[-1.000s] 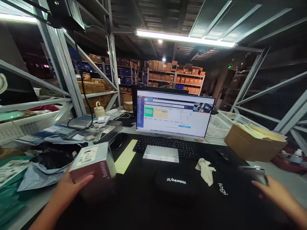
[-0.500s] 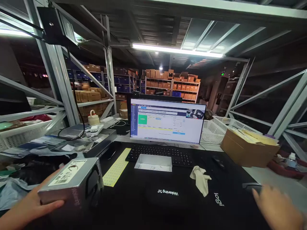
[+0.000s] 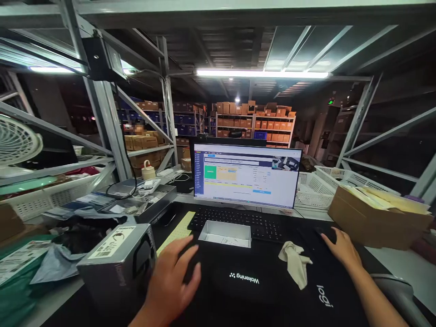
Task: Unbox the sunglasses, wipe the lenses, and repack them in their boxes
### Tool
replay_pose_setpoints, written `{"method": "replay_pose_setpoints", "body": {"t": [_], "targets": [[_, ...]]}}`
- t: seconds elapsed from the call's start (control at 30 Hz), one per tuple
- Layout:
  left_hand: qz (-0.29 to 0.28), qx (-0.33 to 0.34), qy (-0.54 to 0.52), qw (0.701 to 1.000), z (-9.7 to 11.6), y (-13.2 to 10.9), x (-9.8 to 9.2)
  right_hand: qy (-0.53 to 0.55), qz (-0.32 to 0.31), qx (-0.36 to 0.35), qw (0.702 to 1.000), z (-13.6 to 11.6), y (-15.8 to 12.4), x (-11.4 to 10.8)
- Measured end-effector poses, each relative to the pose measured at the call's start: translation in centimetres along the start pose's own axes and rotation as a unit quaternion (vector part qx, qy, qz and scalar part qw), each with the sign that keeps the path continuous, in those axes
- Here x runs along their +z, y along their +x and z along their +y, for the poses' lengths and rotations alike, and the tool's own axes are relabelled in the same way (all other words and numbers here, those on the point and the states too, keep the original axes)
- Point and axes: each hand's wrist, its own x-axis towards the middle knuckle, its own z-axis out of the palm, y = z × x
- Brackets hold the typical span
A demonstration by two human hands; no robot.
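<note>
While the left hand hangs between the grey box and the black case, I see a few ways this could go awry. Taking the case as the centre of a clock, with twelve at the monitor, the grey box stands at nine, near the plastic bags; a careless sweep of the left forearm could, I'd judge, knock it into them. The open tray, at eleven, sits against or over the near edge of the keyboard, so a nudge there might press keys. At three, the scanner lies just beside the right forearm, which could shove it. As for the hands, the left is spread wide and seems to hold nothing; whether it brushes the grey box I can't tell. The right hand, at about two, has its fingers bent; what lies beneath them, perhaps a mouse, is too dark to make out, as is its grip.
</note>
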Motion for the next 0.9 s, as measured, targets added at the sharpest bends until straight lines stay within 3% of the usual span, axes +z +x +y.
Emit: {"method": "replay_pose_setpoints", "body": {"t": [0.07,0.17,0.23,0.33,0.53,0.7,0.9], "targets": [[-0.028,-0.106,-0.028,0.994,-1.4,1.9,4.3,0.013,-0.004,-0.003,1.0,0.5,0.4,1.2],[-0.019,-0.19,-0.015,0.981,-5.8,4.3,10.0,0.03,-0.006,-0.009,0.999,1.3,0.8,3.3],[-0.022,-0.229,-0.003,0.973,-8.8,5.2,12.9,0.042,-0.01,-0.019,0.999,2.1,1.0,4.9],[-0.05,-0.256,0.015,0.965,-11.9,5.3,15.8,0.046,-0.029,-0.039,0.998,3.5,1.2,7.1],[-0.157,-0.234,0.041,0.959,-13.0,2.0,18.6,0.065,-0.045,-0.075,0.994,5.2,1.5,9.1],[-0.219,-0.205,0.051,0.953,-12.8,0.5,19.6,0.084,-0.051,-0.097,0.99,4.6,1.4,8.4],[-0.254,-0.181,0.043,0.949,-12.1,0.2,20.0,0.028,-0.07,-0.084,0.994,3.4,1.0,7.0]]}}
